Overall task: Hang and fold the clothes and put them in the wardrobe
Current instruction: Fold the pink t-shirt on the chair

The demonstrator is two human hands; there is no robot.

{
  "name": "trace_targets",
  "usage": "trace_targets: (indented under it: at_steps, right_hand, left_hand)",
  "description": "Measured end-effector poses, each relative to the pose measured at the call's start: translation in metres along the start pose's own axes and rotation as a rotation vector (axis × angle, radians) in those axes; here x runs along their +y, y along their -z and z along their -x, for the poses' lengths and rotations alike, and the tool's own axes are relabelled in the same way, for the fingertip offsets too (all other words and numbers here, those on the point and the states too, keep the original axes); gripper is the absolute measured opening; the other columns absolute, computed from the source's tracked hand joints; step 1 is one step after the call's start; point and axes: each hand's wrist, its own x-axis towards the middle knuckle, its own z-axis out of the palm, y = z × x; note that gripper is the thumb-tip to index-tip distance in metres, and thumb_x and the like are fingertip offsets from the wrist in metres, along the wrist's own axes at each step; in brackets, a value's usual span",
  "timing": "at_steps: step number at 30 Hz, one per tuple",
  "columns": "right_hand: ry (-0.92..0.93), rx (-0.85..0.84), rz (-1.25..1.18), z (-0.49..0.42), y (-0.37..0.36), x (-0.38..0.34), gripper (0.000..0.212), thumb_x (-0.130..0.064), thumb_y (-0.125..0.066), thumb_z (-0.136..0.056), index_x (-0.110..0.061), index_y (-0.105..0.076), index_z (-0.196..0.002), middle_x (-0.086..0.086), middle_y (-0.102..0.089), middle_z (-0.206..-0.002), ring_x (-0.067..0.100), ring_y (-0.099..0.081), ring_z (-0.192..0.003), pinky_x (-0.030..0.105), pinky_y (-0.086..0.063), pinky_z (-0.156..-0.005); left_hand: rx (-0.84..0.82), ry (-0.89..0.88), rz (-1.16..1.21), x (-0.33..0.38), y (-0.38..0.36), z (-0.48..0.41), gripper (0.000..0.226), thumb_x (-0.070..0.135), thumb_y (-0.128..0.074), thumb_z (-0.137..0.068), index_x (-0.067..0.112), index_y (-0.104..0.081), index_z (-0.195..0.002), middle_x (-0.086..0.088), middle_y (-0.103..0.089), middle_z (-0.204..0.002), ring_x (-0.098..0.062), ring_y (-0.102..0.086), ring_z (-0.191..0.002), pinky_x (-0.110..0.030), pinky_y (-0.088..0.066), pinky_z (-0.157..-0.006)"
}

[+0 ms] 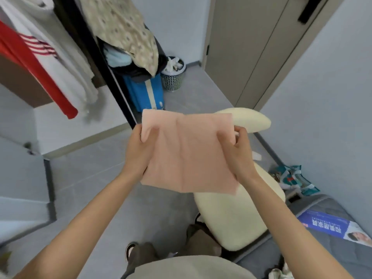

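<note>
Pink cloth (189, 154) held mid-air at centre, folded flat, over floor (96, 178) w/ cream chair (231, 218) behind it. Left hand (138, 152) pinches its left edge, thumb on top; right hand (239, 152) pinches right edge. Wardrobe (118, 81) far left, red/white clothes (46, 63) hanging inside. Basket (173, 77) far centre.

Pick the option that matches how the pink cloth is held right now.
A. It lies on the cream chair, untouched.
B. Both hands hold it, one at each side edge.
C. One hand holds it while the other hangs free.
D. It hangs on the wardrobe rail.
B: the left hand and the right hand each grip a side edge of the folded pink cloth, holding it in the air above the floor.
</note>
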Motion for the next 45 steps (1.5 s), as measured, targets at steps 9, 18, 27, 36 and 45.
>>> trace_targets:
  at_steps: [9, 18, 27, 36, 45]
  right_hand:
    - [0.191, -0.218, -0.077, 0.051, -0.204, -0.111, 0.028, -0.040, -0.058, -0.091, -0.030, -0.042, -0.112, -0.017, -0.058, -0.100, 0.005, -0.061, -0.090, 0.027, -0.049, -0.075]
    - [0.413, -0.409, -0.148, 0.071, -0.375, -0.267, 0.029, -0.038, -0.057, -0.093, -0.026, -0.040, -0.113, -0.018, -0.054, -0.098, 0.005, -0.059, -0.092, 0.017, -0.048, -0.070]
    - [0.697, -0.464, -0.195, 0.016, -0.467, -0.448, 0.036, -0.040, -0.056, -0.092, -0.027, -0.040, -0.121, -0.011, -0.057, -0.102, 0.006, -0.059, -0.089, 0.026, -0.048, -0.067]
    - [0.828, -0.485, -0.197, -0.065, -0.544, -0.635, 0.028, -0.041, -0.052, -0.094, -0.028, -0.036, -0.113, -0.010, -0.049, -0.093, 0.006, -0.053, -0.083, 0.024, -0.038, -0.059]
    - [0.952, -0.412, -0.122, -0.131, -0.621, -0.770, 0.045, -0.040, -0.050, -0.094, -0.016, -0.039, -0.131, -0.002, -0.051, -0.107, 0.015, -0.055, -0.090, 0.031, -0.045, -0.073]
  left_hand:
    - [0.242, -0.064, 0.009, 0.004, 0.239, -0.019, 0.013, 0.040, -0.049, -0.095, 0.041, -0.046, -0.082, 0.019, -0.055, -0.088, 0.002, -0.053, -0.078, -0.022, -0.040, -0.062]
    - [0.509, -0.161, 0.044, 0.053, 0.442, -0.056, 0.017, 0.038, -0.051, -0.093, 0.023, -0.052, -0.100, 0.010, -0.058, -0.093, -0.007, -0.056, -0.083, -0.027, -0.044, -0.065]
    - [0.673, -0.348, 0.114, 0.157, 0.548, -0.144, 0.020, 0.039, -0.049, -0.093, 0.023, -0.050, -0.107, 0.010, -0.058, -0.095, -0.007, -0.057, -0.081, -0.025, -0.040, -0.057]
    - [0.793, -0.499, 0.145, 0.283, 0.632, -0.264, 0.020, 0.034, -0.049, -0.094, 0.019, -0.050, -0.106, 0.007, -0.056, -0.091, -0.009, -0.055, -0.079, -0.026, -0.038, -0.056]
    - [0.783, -0.570, 0.070, 0.367, 0.721, -0.379, 0.020, 0.030, -0.048, -0.094, 0.014, -0.054, -0.104, -0.001, -0.059, -0.094, -0.016, -0.055, -0.081, -0.028, -0.043, -0.061]
